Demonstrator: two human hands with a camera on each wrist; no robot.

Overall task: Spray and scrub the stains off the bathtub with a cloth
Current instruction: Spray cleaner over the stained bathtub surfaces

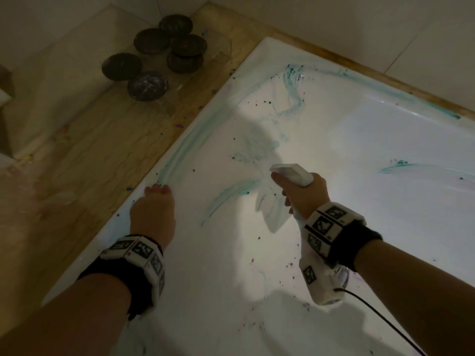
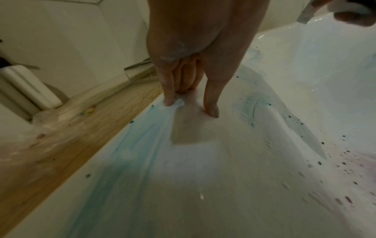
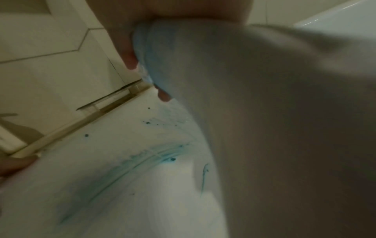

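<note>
The white bathtub [image 1: 257, 265] carries teal smears along its left rim [image 1: 174, 155], in the far corner [image 1: 293, 93] and on the inner slope [image 1: 228, 199], plus dark specks. My left hand [image 1: 158, 188] rests on the rim with straight fingers [image 2: 168, 101] pressing on the teal streak [image 2: 132, 153]. Over the tub, my right hand [image 1: 300, 194] grips a white spray bottle [image 1: 291, 172], nozzle pointing at the far left corner. The bottle's pale body [image 3: 264, 128] fills the right wrist view. No cloth shows plainly.
A wooden surround [image 1: 90, 150] borders the tub on the left and at the back. Several dark round bowls [image 1: 159, 55] sit on a clear stand in the far left corner. Tiled walls rise behind. A black cable [image 1: 372, 309] trails from my right wrist.
</note>
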